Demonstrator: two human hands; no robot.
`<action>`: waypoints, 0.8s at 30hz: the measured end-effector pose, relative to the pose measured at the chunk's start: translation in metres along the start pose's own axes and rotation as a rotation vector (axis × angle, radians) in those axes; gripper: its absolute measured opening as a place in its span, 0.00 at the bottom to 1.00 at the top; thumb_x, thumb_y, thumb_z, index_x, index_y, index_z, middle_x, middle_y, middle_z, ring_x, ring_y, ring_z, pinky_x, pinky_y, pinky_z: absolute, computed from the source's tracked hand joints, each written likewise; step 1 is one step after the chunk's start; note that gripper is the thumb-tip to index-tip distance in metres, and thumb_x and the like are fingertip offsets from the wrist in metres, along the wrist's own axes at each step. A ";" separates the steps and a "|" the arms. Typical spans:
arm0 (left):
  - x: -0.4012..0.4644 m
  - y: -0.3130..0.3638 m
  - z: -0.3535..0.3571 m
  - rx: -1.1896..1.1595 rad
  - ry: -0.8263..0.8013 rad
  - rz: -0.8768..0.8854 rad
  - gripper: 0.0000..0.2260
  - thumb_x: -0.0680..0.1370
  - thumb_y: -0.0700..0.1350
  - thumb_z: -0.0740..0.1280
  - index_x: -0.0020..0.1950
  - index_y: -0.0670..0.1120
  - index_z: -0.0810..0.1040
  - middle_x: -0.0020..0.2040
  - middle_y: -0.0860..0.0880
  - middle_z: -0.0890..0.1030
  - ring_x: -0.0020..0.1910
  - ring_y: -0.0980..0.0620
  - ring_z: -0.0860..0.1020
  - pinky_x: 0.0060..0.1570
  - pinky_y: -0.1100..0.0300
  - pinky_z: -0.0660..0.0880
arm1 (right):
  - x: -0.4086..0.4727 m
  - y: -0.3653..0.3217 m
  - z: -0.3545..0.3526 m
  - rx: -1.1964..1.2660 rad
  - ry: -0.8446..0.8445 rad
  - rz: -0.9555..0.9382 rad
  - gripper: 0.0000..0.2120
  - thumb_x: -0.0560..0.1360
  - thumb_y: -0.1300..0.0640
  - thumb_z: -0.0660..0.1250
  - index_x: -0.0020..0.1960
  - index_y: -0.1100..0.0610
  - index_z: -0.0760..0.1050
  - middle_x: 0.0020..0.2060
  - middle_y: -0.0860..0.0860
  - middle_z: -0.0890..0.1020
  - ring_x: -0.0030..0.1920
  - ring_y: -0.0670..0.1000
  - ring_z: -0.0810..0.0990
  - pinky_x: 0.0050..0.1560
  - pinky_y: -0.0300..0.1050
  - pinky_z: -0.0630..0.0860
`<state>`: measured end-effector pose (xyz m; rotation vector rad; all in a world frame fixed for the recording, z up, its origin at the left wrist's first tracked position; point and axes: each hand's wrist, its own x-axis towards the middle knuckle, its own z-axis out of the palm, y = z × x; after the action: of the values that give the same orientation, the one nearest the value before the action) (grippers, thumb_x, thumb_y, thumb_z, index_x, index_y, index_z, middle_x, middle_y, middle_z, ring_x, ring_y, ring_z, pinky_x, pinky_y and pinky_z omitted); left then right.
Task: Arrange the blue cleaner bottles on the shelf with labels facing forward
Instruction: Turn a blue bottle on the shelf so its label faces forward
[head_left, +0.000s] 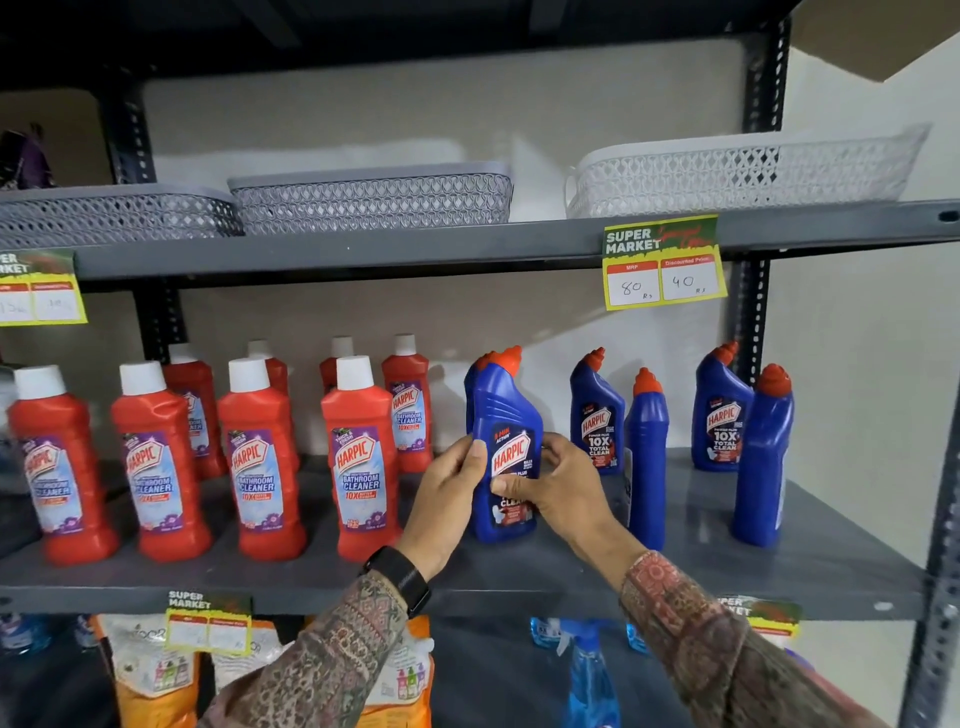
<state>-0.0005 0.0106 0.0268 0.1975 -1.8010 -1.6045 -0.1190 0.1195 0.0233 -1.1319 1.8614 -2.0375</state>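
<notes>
Both hands, left hand and right hand, fingers wrapped round 1 blue bottle standing at shelf front, label forward. Rigid, glossy plastic; likely full, hefty, slippery. Mid-body grip suits turning.

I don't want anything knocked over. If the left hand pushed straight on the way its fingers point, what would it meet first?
The left hand already grips the front blue bottle. Pushed further back, that bottle would probably meet another blue bottle standing right behind it, though depth is unclear.
</notes>
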 end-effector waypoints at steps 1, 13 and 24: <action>0.000 0.001 -0.002 0.044 -0.025 0.014 0.10 0.85 0.45 0.64 0.63 0.49 0.82 0.53 0.52 0.89 0.51 0.57 0.87 0.47 0.64 0.82 | -0.001 0.000 0.001 -0.056 0.030 -0.028 0.33 0.58 0.56 0.87 0.59 0.55 0.79 0.49 0.50 0.88 0.49 0.48 0.88 0.50 0.46 0.86; 0.009 -0.002 -0.018 0.001 0.039 -0.007 0.18 0.83 0.40 0.67 0.73 0.47 0.76 0.61 0.49 0.87 0.57 0.53 0.86 0.50 0.59 0.84 | -0.001 0.002 -0.014 0.135 -0.111 0.065 0.23 0.72 0.71 0.76 0.66 0.63 0.77 0.53 0.58 0.87 0.51 0.59 0.89 0.48 0.56 0.87; 0.015 0.002 -0.029 0.110 0.000 0.002 0.19 0.78 0.41 0.74 0.66 0.56 0.79 0.47 0.60 0.89 0.48 0.61 0.87 0.41 0.62 0.84 | 0.014 0.015 -0.006 0.061 0.048 -0.017 0.22 0.69 0.72 0.77 0.55 0.49 0.85 0.49 0.54 0.90 0.51 0.55 0.89 0.54 0.58 0.86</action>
<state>0.0059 -0.0207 0.0340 0.2457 -1.8906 -1.5049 -0.1380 0.1134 0.0157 -1.0972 1.8032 -2.1341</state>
